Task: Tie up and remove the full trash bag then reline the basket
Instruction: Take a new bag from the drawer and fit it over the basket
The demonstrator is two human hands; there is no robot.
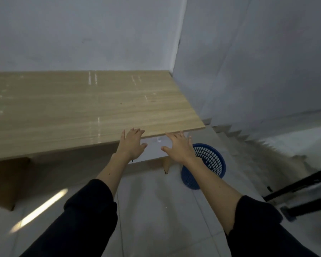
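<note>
Both hands, left hand (132,143) and right hand (178,147), are being held out with fingers spread wide, holding nothing. The blue basket (207,166) is sitting unlined on the floor beside the counter (82,108); relining is judged outstanding.

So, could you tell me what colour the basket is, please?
Blue, with a perforated wall; head view.

- Two hands: left hand (132,143) and right hand (178,146), both with fingers spread
- One blue basket (209,164)
- One wooden table (82,108)
- Two dark sleeves (82,219)
</note>
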